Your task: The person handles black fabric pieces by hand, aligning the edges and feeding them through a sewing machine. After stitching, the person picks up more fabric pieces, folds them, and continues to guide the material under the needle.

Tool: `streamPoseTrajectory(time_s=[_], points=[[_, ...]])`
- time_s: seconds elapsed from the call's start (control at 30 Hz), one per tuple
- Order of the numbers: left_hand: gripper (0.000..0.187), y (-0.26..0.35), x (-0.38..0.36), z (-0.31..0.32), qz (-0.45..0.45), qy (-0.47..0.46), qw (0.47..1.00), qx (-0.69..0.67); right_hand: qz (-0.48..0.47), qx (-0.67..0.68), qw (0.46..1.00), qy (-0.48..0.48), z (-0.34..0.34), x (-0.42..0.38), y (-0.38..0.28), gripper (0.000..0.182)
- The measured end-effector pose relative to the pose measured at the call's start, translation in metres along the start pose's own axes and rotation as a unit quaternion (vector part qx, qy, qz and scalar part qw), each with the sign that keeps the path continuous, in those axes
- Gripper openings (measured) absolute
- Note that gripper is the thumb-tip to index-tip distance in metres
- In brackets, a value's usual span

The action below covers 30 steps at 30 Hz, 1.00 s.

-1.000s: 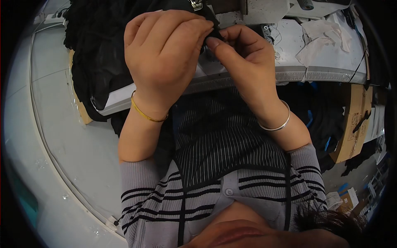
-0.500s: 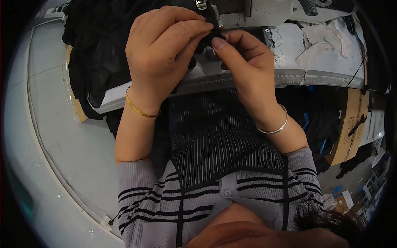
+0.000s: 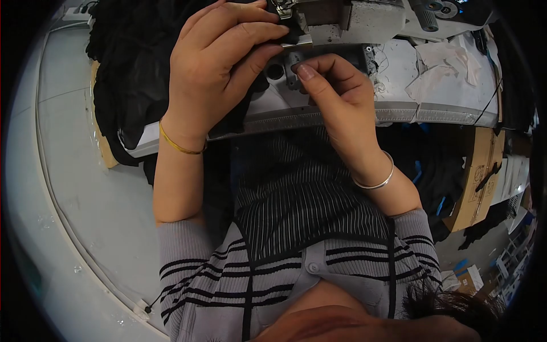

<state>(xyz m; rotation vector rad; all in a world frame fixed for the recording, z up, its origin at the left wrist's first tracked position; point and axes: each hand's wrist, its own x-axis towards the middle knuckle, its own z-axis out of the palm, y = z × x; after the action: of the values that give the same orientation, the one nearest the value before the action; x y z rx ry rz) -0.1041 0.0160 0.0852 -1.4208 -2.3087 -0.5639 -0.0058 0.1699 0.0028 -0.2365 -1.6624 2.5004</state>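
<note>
Black fabric [image 3: 134, 62] lies bunched at the left of a sewing machine [image 3: 373, 20] and reaches its metal presser foot [image 3: 283, 8]. My left hand [image 3: 219, 62] is closed on the fabric's edge right beside the foot, fingertips bent toward it. Below and to the right of the foot, my right hand [image 3: 339, 82] is closed, thumb against forefinger. A small dark bit shows at those fingertips, too small to name. The right hand is apart from the fabric piece at the foot.
A ruler strip [image 3: 296, 119] runs along the front edge of the white table [image 3: 456, 85]. Pale scraps [image 3: 441, 60] and loose threads lie on the right side. A cardboard box [image 3: 476, 176] stands below on the right, near dark cloth [image 3: 421, 165].
My hands have moved apart; before, both met at the black fabric by the foot. The right hand has come down slightly, and the left has shifted a little left and upward.
</note>
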Motion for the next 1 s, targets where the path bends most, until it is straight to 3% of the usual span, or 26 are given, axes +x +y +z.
streamPoseTrajectory(time_s=[0.4,0.47,0.53,0.57,0.67,0.7,0.77,0.83,0.87,0.9,0.93,0.97,1.0], points=[[0.023,-0.03,0.009,0.001,-0.022,-0.039,0.994,-0.095,0.03,-0.041,0.999,-0.005,-0.006,-0.001,0.001,0.016],[0.02,-0.07,0.005,0.017,-0.045,-0.017,0.986,-0.16,0.022,-0.048,0.999,-0.01,-0.006,0.001,0.003,0.016],[0.02,-0.099,0.009,0.03,-0.179,0.027,0.939,-0.293,0.023,-0.083,0.996,-0.008,-0.012,-0.001,0.007,0.016],[0.02,-0.101,0.007,0.027,-0.18,0.03,0.94,-0.289,0.021,-0.084,0.996,-0.013,-0.012,-0.002,0.008,0.016],[0.018,-0.088,0.012,0.024,-0.128,0.097,0.985,-0.065,0.018,-0.102,0.994,-0.034,-0.013,-0.004,0.004,0.019],[0.025,-0.062,-0.002,0.016,-0.062,0.108,0.99,-0.065,0.038,-0.063,0.997,-0.038,-0.014,-0.009,-0.001,0.022],[0.024,0.0,-0.045,-0.005,-0.018,0.004,0.992,-0.127,0.054,-0.02,0.997,-0.043,-0.008,-0.005,-0.011,0.024],[0.023,0.044,-0.073,0.003,0.088,-0.051,0.965,-0.243,0.072,0.087,0.984,-0.139,0.002,-0.006,-0.03,0.03],[0.036,0.052,-0.072,0.001,0.099,0.019,0.967,-0.233,0.139,-0.011,0.956,-0.26,-0.002,0.003,-0.028,0.03],[0.05,0.051,-0.059,-0.003,0.119,0.094,0.965,-0.214,0.004,-0.096,0.963,-0.252,0.009,-0.003,-0.023,0.028],[0.066,0.044,-0.036,-0.01,0.087,0.098,0.965,-0.226,-0.136,-0.175,0.946,-0.236,0.02,-0.012,-0.014,0.025],[0.066,0.032,-0.029,-0.014,0.113,0.014,0.967,-0.23,-0.183,-0.311,0.892,-0.271,0.016,-0.031,-0.016,0.022],[0.066,0.017,-0.029,-0.019,0.137,-0.067,0.961,-0.232,-0.131,-0.342,0.848,-0.383,0.015,-0.04,-0.04,0.019]])
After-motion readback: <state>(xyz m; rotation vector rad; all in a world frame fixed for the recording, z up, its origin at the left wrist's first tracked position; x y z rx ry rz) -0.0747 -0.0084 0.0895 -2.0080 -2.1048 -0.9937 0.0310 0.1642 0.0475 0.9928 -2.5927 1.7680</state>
